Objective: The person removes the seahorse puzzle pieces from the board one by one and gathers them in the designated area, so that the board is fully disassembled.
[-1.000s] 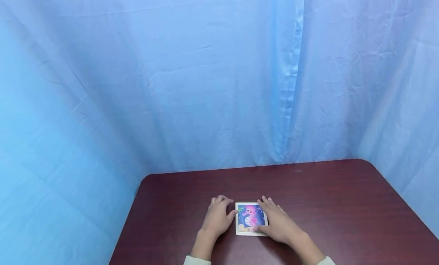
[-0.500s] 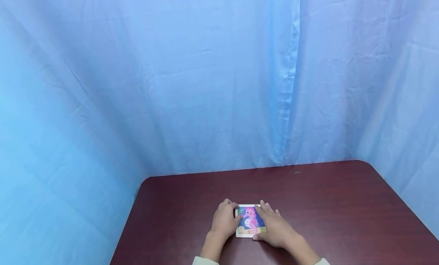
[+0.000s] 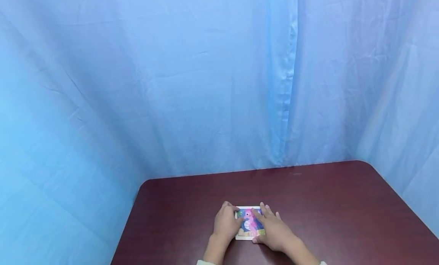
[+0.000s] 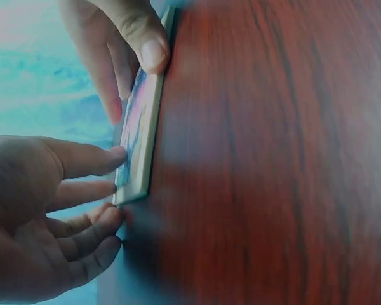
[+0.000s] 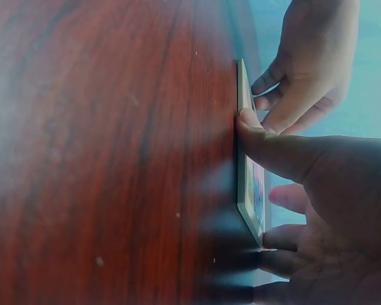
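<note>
A small square picture board (image 3: 249,224) with a pale raised border and a pink seahorse on blue lies flat on the table between both hands. At its left side is the left hand (image 3: 226,222); its thumb rests on the picture and its fingers meet the left edge. The right hand (image 3: 276,230) holds the right side, its thumb at the near edge and its index finger over the picture. Seen low in the right wrist view, the right thumb (image 5: 257,136) bends over the board's border (image 5: 242,184). The right hand covers part of the picture's right side.
The dark red wood-grain table (image 3: 329,211) has rounded far corners. Light blue curtains (image 3: 205,85) hang behind it and along both sides. Pale sleeve cuffs show at the bottom of the head view.
The left hand has moved right onto the board's left edge, its thumb now on the picture. The right hand has shifted slightly, its thumb moving from the picture to the near edge.
</note>
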The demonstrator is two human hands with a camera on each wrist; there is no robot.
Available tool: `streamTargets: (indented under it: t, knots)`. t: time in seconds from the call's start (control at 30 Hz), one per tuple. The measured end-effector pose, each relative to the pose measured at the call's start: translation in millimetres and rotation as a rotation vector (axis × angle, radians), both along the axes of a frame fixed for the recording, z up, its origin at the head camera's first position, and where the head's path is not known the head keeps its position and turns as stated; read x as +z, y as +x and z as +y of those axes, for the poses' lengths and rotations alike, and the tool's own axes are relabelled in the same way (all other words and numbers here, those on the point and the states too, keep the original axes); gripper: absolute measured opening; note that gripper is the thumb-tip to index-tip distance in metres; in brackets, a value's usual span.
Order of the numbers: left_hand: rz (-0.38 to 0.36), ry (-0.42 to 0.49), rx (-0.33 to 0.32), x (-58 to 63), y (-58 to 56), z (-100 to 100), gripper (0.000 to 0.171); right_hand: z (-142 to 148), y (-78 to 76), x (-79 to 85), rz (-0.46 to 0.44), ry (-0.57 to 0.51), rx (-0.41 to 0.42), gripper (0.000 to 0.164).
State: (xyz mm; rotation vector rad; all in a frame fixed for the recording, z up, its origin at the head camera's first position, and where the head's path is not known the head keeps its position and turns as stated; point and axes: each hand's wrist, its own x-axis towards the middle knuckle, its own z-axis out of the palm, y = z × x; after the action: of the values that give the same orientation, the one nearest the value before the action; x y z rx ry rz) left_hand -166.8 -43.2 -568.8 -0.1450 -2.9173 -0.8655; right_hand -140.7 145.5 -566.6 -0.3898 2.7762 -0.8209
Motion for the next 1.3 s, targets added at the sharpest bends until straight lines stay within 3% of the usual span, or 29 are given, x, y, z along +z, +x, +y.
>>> streamTargets:
  t: [0.27, 0.6, 0.77, 1.3]
  knots:
    - [-0.028, 0.008, 0.042, 4.5, 0.6, 7.1, 0.034, -1.7, 0.0, 0.8, -0.01, 0.014, 0.001, 0.091]
    - [-0.089, 0.095, 0.067, -1.6, -1.6, 5.9, 0.033, -14.1, 4.6, 2.9, -0.001, 0.094, 0.006, 0.08]
    - [-0.082, 0.133, 0.06, -3.2, -4.7, 5.5, 0.036, -14.3, 1.5, 5.4, -0.018, 0.087, -0.013, 0.078]
    - [-0.047, 0.14, 0.036, -1.0, -2.7, 7.9, 0.038, -11.8, 1.0, 6.6, -0.033, 0.066, -0.01, 0.077]
